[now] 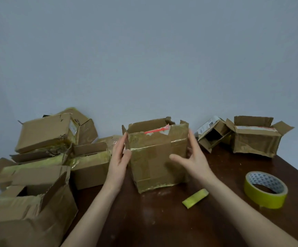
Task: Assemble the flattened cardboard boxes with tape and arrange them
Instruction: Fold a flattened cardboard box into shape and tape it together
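1. Nearest, at lower left, an open cardboard box (pixel 25 211) sits on the dark table (pixel 162 227), with a pile of boxes (pixel 46 134) behind it.
2. Left hand (pixel 119 155) lies flat, fingers straight, against the left side of the taped centre box (pixel 158 159), which stands upright mid-table.
3. Right hand (pixel 193 158), fingers spread, touches its right side.
4. Yellow tape roll (pixel 265 190) and a loose tape strip (pixel 195 197) lie to the right.

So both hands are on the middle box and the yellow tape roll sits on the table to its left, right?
Not quite. In the head view the tape roll sits on the table to the right of the box, not left. The left hand and right hand are both on it.
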